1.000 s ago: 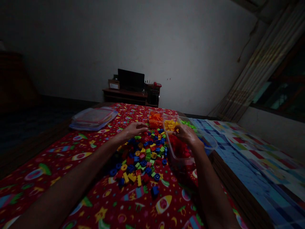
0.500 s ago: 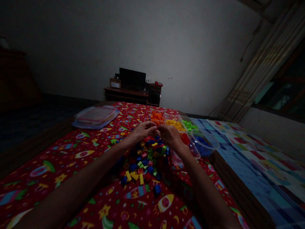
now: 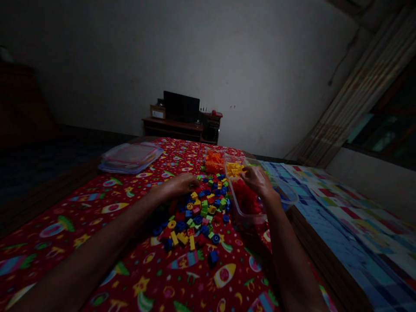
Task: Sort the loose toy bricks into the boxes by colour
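A heap of small coloured plastic blocks (image 3: 198,216) lies on a red patterned cloth (image 3: 97,225). My left hand (image 3: 180,184) rests curled on the far left edge of the heap, fingers closed on blocks I cannot make out. My right hand (image 3: 258,180) hovers over a clear tub of red blocks (image 3: 245,201), fingers pinched together; what it holds is too small to see. Behind it stand tubs of orange blocks (image 3: 212,161), yellow blocks (image 3: 234,169) and green blocks (image 3: 261,167). A round tub of blue blocks (image 3: 287,195) sits to the right.
Stacked clear lids (image 3: 130,157) lie at the far left of the cloth. A blue checked mat (image 3: 341,225) covers the surface to the right. A dark low cabinet with a screen (image 3: 180,117) stands against the back wall. The room is dim.
Half a second ago both hands met above the heap. Since then my left hand dropped onto the heap and my right hand swung right over the red tub.
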Action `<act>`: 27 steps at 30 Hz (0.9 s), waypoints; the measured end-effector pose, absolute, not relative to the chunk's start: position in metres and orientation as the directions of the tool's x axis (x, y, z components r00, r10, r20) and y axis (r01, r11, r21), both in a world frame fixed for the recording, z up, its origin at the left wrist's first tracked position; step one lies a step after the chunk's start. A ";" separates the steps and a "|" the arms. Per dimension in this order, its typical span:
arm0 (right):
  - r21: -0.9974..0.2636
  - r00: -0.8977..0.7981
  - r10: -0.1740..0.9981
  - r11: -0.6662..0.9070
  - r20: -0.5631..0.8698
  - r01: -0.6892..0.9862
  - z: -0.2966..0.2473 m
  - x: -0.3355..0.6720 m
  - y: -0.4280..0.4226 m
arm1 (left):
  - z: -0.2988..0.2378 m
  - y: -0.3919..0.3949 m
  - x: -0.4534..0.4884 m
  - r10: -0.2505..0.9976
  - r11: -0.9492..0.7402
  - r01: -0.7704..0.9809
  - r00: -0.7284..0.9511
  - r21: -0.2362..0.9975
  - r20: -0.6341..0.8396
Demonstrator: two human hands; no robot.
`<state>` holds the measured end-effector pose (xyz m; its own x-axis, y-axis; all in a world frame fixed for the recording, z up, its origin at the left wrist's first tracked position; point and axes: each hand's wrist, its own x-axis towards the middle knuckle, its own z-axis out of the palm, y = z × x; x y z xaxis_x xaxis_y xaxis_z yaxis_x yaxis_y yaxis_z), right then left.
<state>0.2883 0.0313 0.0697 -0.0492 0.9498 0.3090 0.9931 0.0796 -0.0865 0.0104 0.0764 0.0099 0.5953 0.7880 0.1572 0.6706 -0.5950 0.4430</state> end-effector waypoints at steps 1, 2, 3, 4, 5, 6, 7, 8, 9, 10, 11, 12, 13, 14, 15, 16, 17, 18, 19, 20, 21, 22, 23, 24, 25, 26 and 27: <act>-0.102 -0.067 0.945 0.105 0.319 0.989 0.070 0.285 0.031 | 0.012 0.077 0.009 0.791 -0.590 0.667 0.590 0.454 0.162; -0.118 -0.094 0.942 0.138 0.323 0.983 0.070 0.281 0.030 | 0.015 0.078 0.008 0.797 -0.582 0.664 0.580 0.470 0.167; -0.135 -0.126 0.939 0.177 0.321 0.975 0.070 0.276 0.029 | 0.018 0.079 0.006 0.805 -0.569 0.659 0.568 0.492 0.170; -0.151 -0.162 0.934 0.219 0.319 0.964 0.070 0.270 0.027 | 0.021 0.079 0.005 0.814 -0.552 0.648 0.555 0.524 0.171; -0.168 -0.199 0.926 0.262 0.320 0.950 0.070 0.264 0.025 | 0.024 0.079 0.005 0.824 -0.531 0.628 0.541 0.569 0.171; -0.186 -0.237 0.916 0.307 0.325 0.933 0.069 0.258 0.022 | 0.026 0.079 0.005 0.832 -0.503 0.596 0.529 0.625 0.165; -0.206 -0.279 0.900 0.358 0.334 0.911 0.068 0.252 0.019 | 0.028 0.077 0.007 0.838 -0.469 0.554 0.524 0.688 0.149; -0.225 -0.326 0.881 0.414 0.342 0.882 0.066 0.246 0.017 | 0.029 0.076 0.010 0.840 -0.429 0.503 0.528 0.750 0.127; -0.242 -0.378 0.859 0.471 0.346 0.848 0.064 0.241 0.015 | 0.030 0.073 0.013 0.835 -0.388 0.449 0.541 0.805 0.102; -0.257 -0.434 0.832 0.529 0.346 0.808 0.062 0.236 0.014 | 0.031 0.070 0.017 0.828 -0.350 0.397 0.555 0.848 0.081; -0.268 -0.490 0.801 0.584 0.344 0.766 0.059 0.232 0.013 | 0.031 0.068 0.020 0.820 -0.322 0.351 0.568 0.879 0.073; -0.271 -0.537 0.773 0.626 0.337 0.731 0.057 0.228 0.012 | 0.032 0.065 0.024 0.811 -0.307 0.312 0.580 0.899 0.077; -0.268 -0.569 0.754 0.652 0.330 0.709 0.055 0.225 0.012 | 0.032 0.063 0.027 0.805 -0.303 0.281 0.586 0.911 0.087; -0.260 -0.584 0.745 0.663 0.322 0.702 0.053 0.224 0.013 | 0.033 0.061 0.029 0.801 -0.303 0.260 0.591 0.917 0.097; -0.251 -0.586 0.745 0.663 0.319 0.706 0.052 0.223 0.013 | 0.033 0.060 0.030 0.798 -0.308 0.251 0.594 0.918 0.106; -0.242 -0.576 0.752 0.653 0.320 0.718 0.052 0.224 0.014 | 0.033 0.060 0.030 0.798 -0.320 0.256 0.592 0.912 0.114; -0.234 -0.556 0.764 0.636 0.327 0.736 0.053 0.226 0.015 | 0.034 0.061 0.029 0.802 -0.341 0.277 0.583 0.898 0.125; -0.227 -0.531 0.777 0.615 0.337 0.755 0.055 0.230 0.016 | 0.034 0.062 0.027 0.812 -0.373 0.315 0.566 0.873 0.143; -0.220 -0.502 0.792 0.589 0.348 0.778 0.057 0.236 0.018 | 0.034 0.065 0.024 0.825 -0.412 0.369 0.539 0.833 0.169; -0.210 -0.468 0.810 0.556 0.355 0.804 0.059 0.242 0.020 | 0.034 0.068 0.019 0.841 -0.448 0.433 0.502 0.782 0.203; -0.198 -0.426 0.831 0.513 0.357 0.835 0.062 0.249 0.021 | 0.033 0.073 0.014 0.854 -0.473 0.499 0.462 0.726 0.239; -0.183 -0.378 0.856 0.460 0.354 0.869 0.064 0.257 0.023 | 0.032 0.077 0.008 0.864 -0.486 0.561 0.423 0.670 0.272; -0.169 -0.326 0.879 0.401 0.347 0.900 0.066 0.266 0.025 | 0.031 0.082 0.001 0.873 -0.485 0.609 0.385 0.628 0.300; -0.158 -0.273 0.901 0.340 0.336 0.927 0.067 0.273 0.027 | 0.029 0.087 -0.005 0.878 -0.479 0.645 0.359 0.596 0.317; -0.151 -0.223 0.920 0.282 0.322 0.947 0.069 0.281 0.028 | 0.027 0.092 -0.011 0.883 -0.468 0.673 0.332 0.573 0.332; -0.145 -0.184 0.936 0.236 0.302 0.961 0.069 0.287 0.029 | 0.024 0.096 -0.017 0.887 -0.457 0.696 0.309 0.554 0.343; -0.141 -0.154 0.946 0.200 0.285 0.969 0.070 0.293 0.030 | 0.022 0.099 -0.021 0.889 -0.446 0.717 0.290 0.536 0.353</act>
